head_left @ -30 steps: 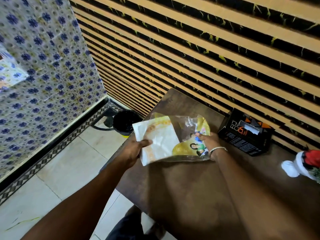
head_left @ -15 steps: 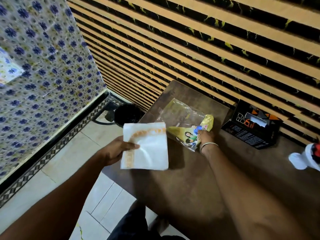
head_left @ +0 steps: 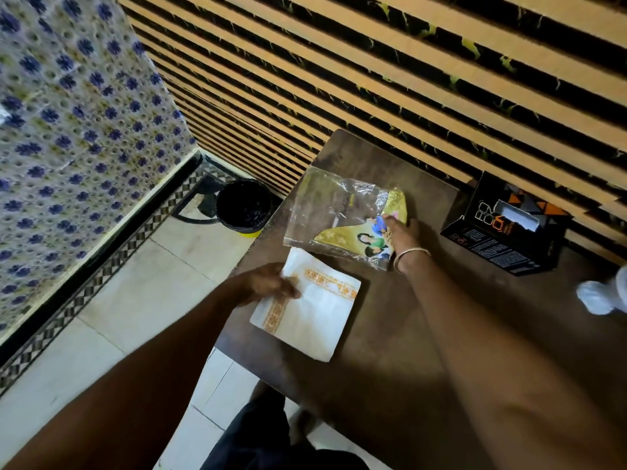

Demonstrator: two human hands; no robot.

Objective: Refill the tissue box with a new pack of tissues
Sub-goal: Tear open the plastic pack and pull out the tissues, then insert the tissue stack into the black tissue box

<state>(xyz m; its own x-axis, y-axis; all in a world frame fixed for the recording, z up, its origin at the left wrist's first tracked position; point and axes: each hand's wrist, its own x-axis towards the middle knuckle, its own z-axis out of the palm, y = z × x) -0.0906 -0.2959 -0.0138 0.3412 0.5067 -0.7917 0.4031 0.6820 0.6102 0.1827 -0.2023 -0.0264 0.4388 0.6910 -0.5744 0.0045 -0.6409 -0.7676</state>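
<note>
A dark brown wooden bench (head_left: 390, 385) stands against a slatted wall. On it lie a white stack of tissues (head_left: 315, 313) with orange trim, an emptied clear wrapper (head_left: 339, 215) just behind it, and a black tissue box (head_left: 502, 239) well to the right by the wall.

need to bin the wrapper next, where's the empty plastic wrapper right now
In the head view the plastic wrapper lies flat on the wooden table near its far left corner, pinned by the right hand, just beyond the tissue stack.
</note>
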